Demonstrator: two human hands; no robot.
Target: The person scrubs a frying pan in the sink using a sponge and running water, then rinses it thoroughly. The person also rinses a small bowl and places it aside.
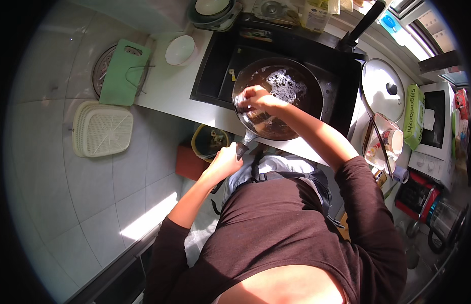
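A large dark frying pan [313, 81] rests over the front of a black sink [220, 72], tilted or level I cannot tell. Brownish water with white foam [286, 87] lies inside it. My left hand [226, 161] is closed around the pan's black handle [241, 149], near the counter's front edge. Inside the pan, my right hand [255, 99] is at the left inner wall, fingers bent downward. Blur and glare hide its fingertips, so whether it holds something cannot be made out.
Left of the sink are a white bowl [180, 50] and a green cutting board [123, 74]. A lined bin [199, 142] stands below the counter. To the right are a glass lid [380, 81], cups in a tray [392, 140], chopsticks [379, 140] and a microwave [435, 117]. A black faucet [361, 28] rises behind.
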